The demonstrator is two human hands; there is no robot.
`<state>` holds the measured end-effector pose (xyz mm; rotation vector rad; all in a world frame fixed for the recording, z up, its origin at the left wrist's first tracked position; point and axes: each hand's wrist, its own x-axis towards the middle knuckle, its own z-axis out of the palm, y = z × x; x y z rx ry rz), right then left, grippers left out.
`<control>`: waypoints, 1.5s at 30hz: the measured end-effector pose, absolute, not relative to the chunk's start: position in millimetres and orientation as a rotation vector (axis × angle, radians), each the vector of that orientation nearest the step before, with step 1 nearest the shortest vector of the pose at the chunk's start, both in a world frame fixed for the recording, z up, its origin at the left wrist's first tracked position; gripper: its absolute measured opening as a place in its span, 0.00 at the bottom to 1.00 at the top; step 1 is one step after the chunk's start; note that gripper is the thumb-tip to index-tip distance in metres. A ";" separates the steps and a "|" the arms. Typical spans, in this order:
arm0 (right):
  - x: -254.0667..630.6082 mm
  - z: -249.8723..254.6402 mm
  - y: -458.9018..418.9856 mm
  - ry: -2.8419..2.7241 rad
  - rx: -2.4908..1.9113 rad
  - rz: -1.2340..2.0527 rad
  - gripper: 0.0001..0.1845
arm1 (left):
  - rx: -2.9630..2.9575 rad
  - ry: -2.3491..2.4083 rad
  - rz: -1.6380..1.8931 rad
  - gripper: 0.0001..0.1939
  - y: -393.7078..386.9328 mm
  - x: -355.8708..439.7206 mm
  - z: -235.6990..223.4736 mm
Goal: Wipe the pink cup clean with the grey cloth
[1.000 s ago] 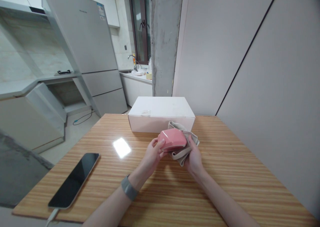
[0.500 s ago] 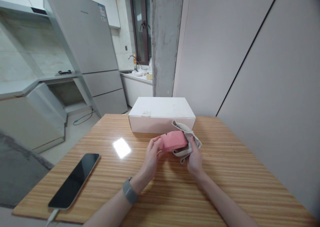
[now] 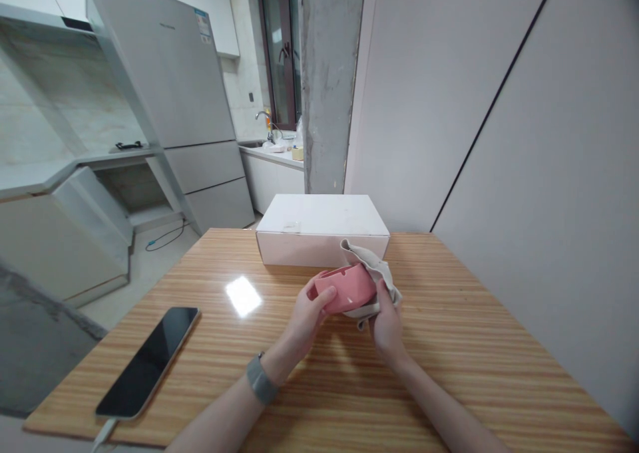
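My left hand (image 3: 310,312) grips a pink case (image 3: 345,289) by its left end, thumb on the near side and fingers behind. The case is smooth, angular and tilted, with a small notch at its upper edge. A beige cloth (image 3: 372,267), folded and perhaps a pouch, is pinched in my right hand (image 3: 387,321). It wraps round the right end of the case and hides that end. Both are held above the wooden table (image 3: 439,366), in front of the white box (image 3: 322,248).
A black-screened phone (image 3: 150,362) with a white cable (image 3: 104,434) lies on the table at the left. The white box stands at the far edge. Beyond are a tall fridge (image 3: 164,67), a concrete pillar (image 3: 329,87) and a white wall (image 3: 449,74).
The pink case has turned, so its upper edge and notch show more. My left thumb has come round onto its near face. The cloth has shifted slightly to the left.
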<state>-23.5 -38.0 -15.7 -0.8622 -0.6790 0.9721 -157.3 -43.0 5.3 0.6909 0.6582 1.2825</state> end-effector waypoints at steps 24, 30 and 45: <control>-25.4 12.5 -34.3 -0.519 -0.771 1.312 0.21 | 0.780 0.545 1.164 0.30 -44.5 -159.4 6.4; -22.4 -10.7 -39.1 -0.644 -0.836 1.065 0.19 | 0.744 0.649 1.264 0.27 -43.3 -156.7 6.0; -13.4 -1.0 -25.5 -0.506 -0.824 1.126 0.21 | 0.839 0.739 1.294 0.23 -43.9 -158.6 1.0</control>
